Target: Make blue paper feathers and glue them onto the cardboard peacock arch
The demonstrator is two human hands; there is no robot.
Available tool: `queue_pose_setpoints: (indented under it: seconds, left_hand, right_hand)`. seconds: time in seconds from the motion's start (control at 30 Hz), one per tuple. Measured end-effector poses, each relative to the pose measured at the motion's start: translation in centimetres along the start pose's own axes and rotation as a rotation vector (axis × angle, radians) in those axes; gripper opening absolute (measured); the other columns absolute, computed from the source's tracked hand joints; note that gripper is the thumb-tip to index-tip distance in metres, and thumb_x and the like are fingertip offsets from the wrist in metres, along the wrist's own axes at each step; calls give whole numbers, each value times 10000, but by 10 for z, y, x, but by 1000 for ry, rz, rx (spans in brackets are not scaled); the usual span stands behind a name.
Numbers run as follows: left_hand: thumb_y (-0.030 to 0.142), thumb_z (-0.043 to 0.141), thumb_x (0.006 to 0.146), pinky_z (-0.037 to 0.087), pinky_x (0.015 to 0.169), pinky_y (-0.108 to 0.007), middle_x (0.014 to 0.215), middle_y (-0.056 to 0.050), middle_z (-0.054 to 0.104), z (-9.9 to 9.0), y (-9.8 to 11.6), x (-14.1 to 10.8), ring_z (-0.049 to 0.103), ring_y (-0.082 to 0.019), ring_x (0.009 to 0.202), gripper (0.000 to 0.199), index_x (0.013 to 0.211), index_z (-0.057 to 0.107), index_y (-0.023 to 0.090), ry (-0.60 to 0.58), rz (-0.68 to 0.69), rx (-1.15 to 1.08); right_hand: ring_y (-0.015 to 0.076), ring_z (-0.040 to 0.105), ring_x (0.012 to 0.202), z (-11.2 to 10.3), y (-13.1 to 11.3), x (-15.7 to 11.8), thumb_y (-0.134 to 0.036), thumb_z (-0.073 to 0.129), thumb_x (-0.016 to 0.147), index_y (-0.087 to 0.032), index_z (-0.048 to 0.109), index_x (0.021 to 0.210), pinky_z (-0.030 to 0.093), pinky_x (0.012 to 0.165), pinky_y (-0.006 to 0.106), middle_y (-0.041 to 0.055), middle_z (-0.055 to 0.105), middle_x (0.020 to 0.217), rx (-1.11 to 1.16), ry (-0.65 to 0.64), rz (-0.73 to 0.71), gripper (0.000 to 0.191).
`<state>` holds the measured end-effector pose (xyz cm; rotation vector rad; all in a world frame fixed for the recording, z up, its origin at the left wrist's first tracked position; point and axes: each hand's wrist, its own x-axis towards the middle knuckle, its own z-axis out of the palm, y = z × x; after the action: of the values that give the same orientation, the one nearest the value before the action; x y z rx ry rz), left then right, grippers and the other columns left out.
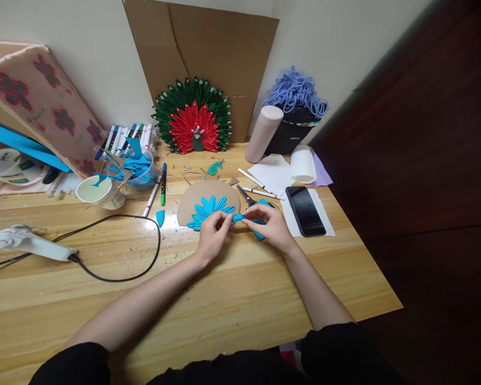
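Between my left hand [215,235] and my right hand [269,224] is a small pleated piece of blue crepe paper [237,218]. Both hands pinch it, one at each end, fingers closed. Just beyond my left hand lies a rounded cardboard base [190,202] with a fan of blue paper petals [210,207] on it. My left hand covers the lower right part of that fan. Under and behind my right hand are more blue paper [260,234] and dark scissors [245,197], partly hidden.
At left lies a white glue gun [32,243] with its black cord looped on the table. A paper cup [100,192] and a tub [144,174] of blue scraps stand behind. A red-green paper peacock [194,120] leans at the back. A phone [305,211] lies right.
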<state>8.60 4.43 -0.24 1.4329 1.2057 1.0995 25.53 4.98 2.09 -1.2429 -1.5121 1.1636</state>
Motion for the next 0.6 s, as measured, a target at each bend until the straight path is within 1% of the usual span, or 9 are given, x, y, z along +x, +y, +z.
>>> queue_pose_setpoints:
  seconds: [0.27, 0.6]
  left_hand:
    - [416, 498, 857, 359, 559, -235, 586, 15, 528, -1, 1, 0, 463, -116, 550, 318, 660, 535, 170, -4, -11, -22]
    - [433, 498, 853, 351, 558, -236, 590, 16, 525, 0, 0, 0, 453, -116, 550, 328, 658, 535, 172, 0, -14, -28]
  right_hand:
    - [169, 658, 774, -2, 0, 0, -314, 744, 663, -180, 642, 835, 538, 765, 324, 45, 698, 838, 54, -12, 31, 240]
    - [183, 669, 800, -1, 1, 1, -322, 753, 650, -185, 644, 813, 537, 796, 345, 40, 704, 835, 86, 6, 57, 239]
